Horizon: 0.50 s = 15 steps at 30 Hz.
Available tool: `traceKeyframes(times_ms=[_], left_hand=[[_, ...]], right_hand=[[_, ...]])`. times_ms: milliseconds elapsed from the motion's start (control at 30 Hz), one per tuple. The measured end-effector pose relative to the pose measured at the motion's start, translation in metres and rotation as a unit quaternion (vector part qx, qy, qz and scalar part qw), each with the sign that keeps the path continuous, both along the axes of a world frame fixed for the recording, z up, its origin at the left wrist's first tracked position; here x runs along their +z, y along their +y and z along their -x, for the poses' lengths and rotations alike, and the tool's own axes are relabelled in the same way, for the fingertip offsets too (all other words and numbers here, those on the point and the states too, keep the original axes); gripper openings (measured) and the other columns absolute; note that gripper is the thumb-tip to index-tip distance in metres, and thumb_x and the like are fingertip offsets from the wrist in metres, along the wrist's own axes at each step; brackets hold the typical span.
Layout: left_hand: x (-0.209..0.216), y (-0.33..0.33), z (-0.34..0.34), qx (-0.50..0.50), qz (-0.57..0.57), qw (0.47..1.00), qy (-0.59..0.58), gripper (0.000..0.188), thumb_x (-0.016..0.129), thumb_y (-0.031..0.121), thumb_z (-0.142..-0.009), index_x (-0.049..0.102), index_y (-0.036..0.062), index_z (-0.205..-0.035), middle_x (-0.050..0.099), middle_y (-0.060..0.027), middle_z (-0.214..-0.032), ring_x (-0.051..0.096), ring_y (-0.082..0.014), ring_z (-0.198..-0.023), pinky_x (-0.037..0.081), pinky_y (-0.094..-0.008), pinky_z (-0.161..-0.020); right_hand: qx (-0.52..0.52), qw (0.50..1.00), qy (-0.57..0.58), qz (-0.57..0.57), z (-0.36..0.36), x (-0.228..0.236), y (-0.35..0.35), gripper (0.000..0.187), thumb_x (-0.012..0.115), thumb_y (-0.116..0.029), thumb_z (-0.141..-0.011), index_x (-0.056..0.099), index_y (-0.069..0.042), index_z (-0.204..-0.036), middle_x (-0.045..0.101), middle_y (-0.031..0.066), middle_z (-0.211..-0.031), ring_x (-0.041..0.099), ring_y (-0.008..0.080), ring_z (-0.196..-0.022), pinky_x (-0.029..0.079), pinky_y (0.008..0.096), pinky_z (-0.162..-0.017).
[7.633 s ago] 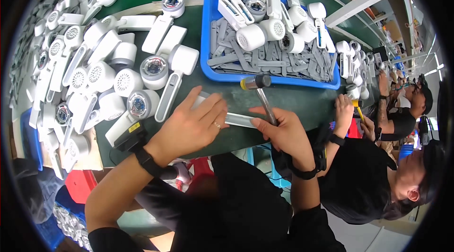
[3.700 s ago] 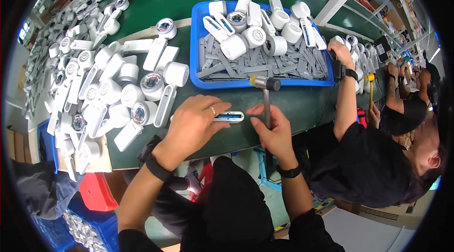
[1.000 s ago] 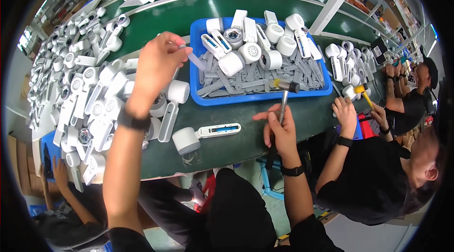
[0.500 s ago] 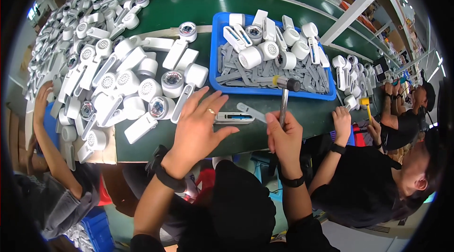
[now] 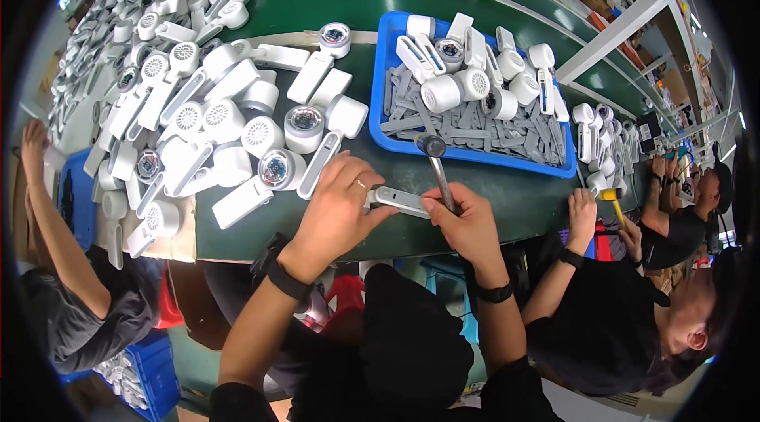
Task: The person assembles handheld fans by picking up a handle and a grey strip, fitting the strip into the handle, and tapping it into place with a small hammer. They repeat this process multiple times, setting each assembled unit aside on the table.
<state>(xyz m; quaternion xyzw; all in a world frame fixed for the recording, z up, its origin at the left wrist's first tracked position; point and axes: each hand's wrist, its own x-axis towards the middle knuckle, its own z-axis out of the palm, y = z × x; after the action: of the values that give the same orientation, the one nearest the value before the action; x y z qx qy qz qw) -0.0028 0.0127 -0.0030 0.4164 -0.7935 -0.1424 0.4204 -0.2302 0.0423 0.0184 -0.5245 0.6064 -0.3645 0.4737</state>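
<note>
On the green bench before me lies a white handle piece, like those of the handheld fans nearby. A light grey strip cover (image 5: 401, 199) with a small dark slot now lies over it. My left hand (image 5: 336, 204) pinches the left end of the handle between thumb and fingers. My right hand (image 5: 465, 220) is closed round a hammer (image 5: 442, 176), its metal shaft pointing up and away and its dark head near the tray. The thumb and fingertip of that hand also meet the cover's right end. Whatever lies beneath my left palm is hidden.
A blue tray (image 5: 475, 159) holds grey strips with several white fans on top. White handheld fans (image 5: 222, 121) pile up on the left. A co-worker's hand (image 5: 582, 212) is at the right beside a yellow hammer (image 5: 610, 194); another person's arm (image 5: 59, 224) is at far left.
The strip cover has moved from my right fingers down onto the handle piece. My left hand has closed from spread fingers to a pinch. The hammer has swung leftward, and the view has shifted.
</note>
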Motion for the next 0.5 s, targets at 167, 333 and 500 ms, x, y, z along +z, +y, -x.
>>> traceKeyframes(times_ms=[167, 333, 500], left_hand=[[-0.007, -0.003, -0.003, -0.031, 0.021, 0.999, -0.014, 0.044, 0.090, 0.015, -0.071, 0.067, 0.0029, -0.107, 0.067, -0.0105, -0.101, 0.063, -0.0333, -0.104, 0.047, -0.0486, -0.107], [-0.002, -0.003, -0.004, -0.051, 0.050, 0.997, -0.039, 0.035, 0.086, 0.016, -0.076, 0.069, 0.0020, -0.103, 0.067, -0.0100, -0.096, 0.064, -0.0304, -0.103, 0.050, -0.0455, -0.100], [0.001, -0.004, -0.005, -0.071, 0.086, 0.988, -0.105, 0.031, 0.083, 0.019, -0.080, 0.070, -0.0005, -0.100, 0.067, -0.0093, -0.094, 0.064, -0.0277, -0.100, 0.052, -0.0406, -0.090]], right_hand=[[0.009, 0.998, 0.046, 0.033, 0.001, -0.001, 0.001, 0.013, 0.076, -0.013, -0.094, 0.073, -0.003, -0.100, 0.054, -0.0057, -0.069, 0.044, 0.0033, -0.065, 0.036, 0.0243, -0.057], [0.014, 0.994, 0.096, 0.058, 0.003, 0.002, 0.000, 0.013, 0.076, -0.014, -0.093, 0.074, -0.003, -0.100, 0.054, -0.0027, -0.066, 0.044, 0.0046, -0.063, 0.036, 0.0260, -0.055], [0.055, 0.985, 0.159, 0.026, 0.004, 0.018, -0.007, 0.017, 0.076, -0.017, -0.095, 0.075, -0.003, -0.104, 0.060, -0.0035, -0.067, 0.053, 0.0037, -0.063, 0.039, 0.0243, -0.056]])
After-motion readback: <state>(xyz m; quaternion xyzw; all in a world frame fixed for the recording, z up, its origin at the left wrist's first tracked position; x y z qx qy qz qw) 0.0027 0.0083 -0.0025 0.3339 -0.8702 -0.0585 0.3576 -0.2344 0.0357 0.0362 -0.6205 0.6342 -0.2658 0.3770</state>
